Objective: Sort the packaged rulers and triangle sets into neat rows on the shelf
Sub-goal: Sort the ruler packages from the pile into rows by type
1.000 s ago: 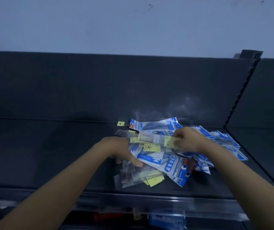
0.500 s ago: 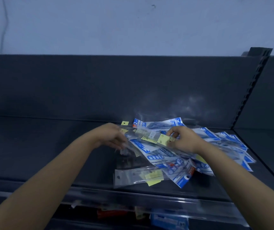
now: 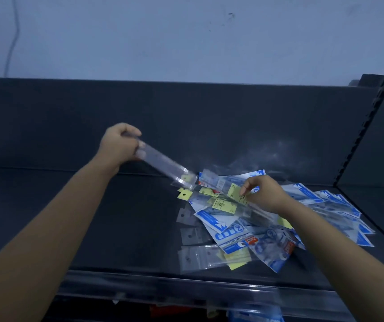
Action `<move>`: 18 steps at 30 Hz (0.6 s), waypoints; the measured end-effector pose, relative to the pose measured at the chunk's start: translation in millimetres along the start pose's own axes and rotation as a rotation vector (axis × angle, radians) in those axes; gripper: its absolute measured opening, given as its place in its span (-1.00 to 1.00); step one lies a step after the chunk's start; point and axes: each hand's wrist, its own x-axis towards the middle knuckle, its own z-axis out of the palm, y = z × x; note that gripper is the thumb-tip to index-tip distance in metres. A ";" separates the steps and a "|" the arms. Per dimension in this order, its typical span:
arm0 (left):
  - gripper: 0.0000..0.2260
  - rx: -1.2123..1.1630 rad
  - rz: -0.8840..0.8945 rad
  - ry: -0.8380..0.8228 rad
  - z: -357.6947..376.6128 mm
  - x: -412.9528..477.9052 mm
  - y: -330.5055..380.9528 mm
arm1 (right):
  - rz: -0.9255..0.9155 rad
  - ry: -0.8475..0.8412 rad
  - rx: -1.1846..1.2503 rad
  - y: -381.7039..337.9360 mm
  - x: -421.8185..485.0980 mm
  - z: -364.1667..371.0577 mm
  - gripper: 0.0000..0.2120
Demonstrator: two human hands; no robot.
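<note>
A jumbled pile of packets (image 3: 244,231) lies on the dark shelf (image 3: 93,228), right of centre: blue-and-white triangle set packs and clear ruler sleeves with yellow labels. My left hand (image 3: 122,145) grips one end of a clear packaged ruler (image 3: 163,167), held up and slanting down toward the pile's far left corner. My right hand (image 3: 264,194) pinches a yellow-labelled ruler packet (image 3: 237,196) on top of the pile. Several clear ruler sleeves (image 3: 200,256) lie at the pile's near left.
The shelf's left half is bare dark metal. A clear plastic strip (image 3: 186,289) runs along the front edge. A dark back panel (image 3: 186,124) rises behind, and a slotted upright (image 3: 363,131) divides off the bay on the right. More goods show dimly on the shelf below.
My left hand has lifted up and to the left, pulling a clear packaged ruler out of the pile. My right hand stays on top of the pile, pinching a yellow-labelled packet.
</note>
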 end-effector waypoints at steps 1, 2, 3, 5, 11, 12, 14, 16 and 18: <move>-0.79 -0.064 0.011 0.016 1.6 1.4 3.9 | 0.035 0.015 0.084 -3.6 0.5 0.7 -0.69; -0.79 -0.101 0.014 0.003 6.5 1.3 6.1 | 0.077 0.036 0.195 -7.0 0.7 1.0 -0.71; -0.80 -0.117 0.010 -0.034 14.9 0.4 5.8 | 0.127 0.060 0.314 -10.3 0.5 0.7 -0.72; -0.81 -0.149 -0.022 -0.130 38.9 -4.5 1.1 | 0.231 0.101 0.518 -13.8 -1.8 -2.1 -0.82; -0.86 -0.299 -0.168 -0.368 124.3 -30.7 -12.7 | 0.416 0.149 0.643 4.6 -29.3 -13.9 -0.76; -0.86 -0.320 -0.184 -0.398 136.7 -34.9 -12.8 | 0.443 0.195 0.675 11.8 -35.7 -18.4 -0.81; -0.87 -0.348 -0.211 -0.463 159.5 -44.1 -10.1 | 0.503 0.250 0.742 29.0 -50.2 -33.0 -0.92; -0.90 -0.343 -0.214 -0.555 180.3 -54.2 -3.6 | 0.546 0.255 0.811 48.3 -66.3 -51.8 -0.94; -0.87 -0.303 -0.192 -0.657 201.8 -63.4 5.6 | 0.561 0.262 0.843 67.9 -83.1 -71.1 -0.95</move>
